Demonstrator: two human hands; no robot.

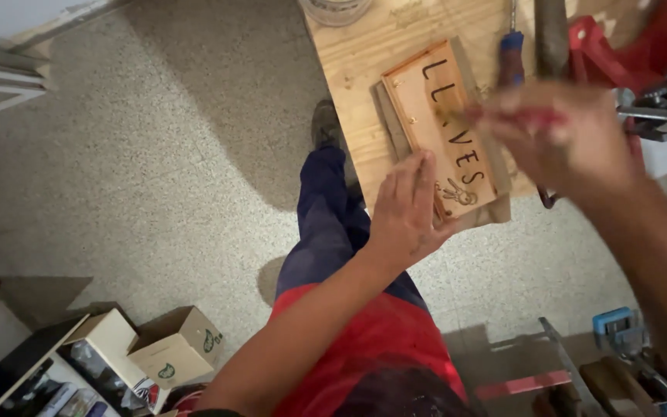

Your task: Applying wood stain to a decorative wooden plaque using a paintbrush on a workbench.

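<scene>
Boxes [171, 351] of cardboard sit bottom left on the speckled floor [156, 154], flaps open, next to a dark shelf unit w/ small items. Person's legs in dark blue trousers and a red top run up the centre; one shoe [324, 123] shows just beside the worktop [364, 54] edge.

Left hand [407, 212] lies flat, fingers together and extended, palm pressed on the near long edge of the wooden plaque [441, 127]. No pinch; grip is just a flat hold-down. Plaque is a light wood rectangle w/ dark burnt letters and a small key drawing near one end, lying tilted on the plywood worktop atop a slightly larger board.

Right hand [561, 131] is blurred, above the plaque's far edge, fingers curled round a thin red-handled tool [523, 117], tip approx. over the lettering. Can't tell if the tip touches wood.

Past it: blue-handled screwdriver [512, 58] on the worktop, red vise [619, 62] at the right edge. Bottom right, a saw [573, 367] and misc. tools on the floor.
</scene>
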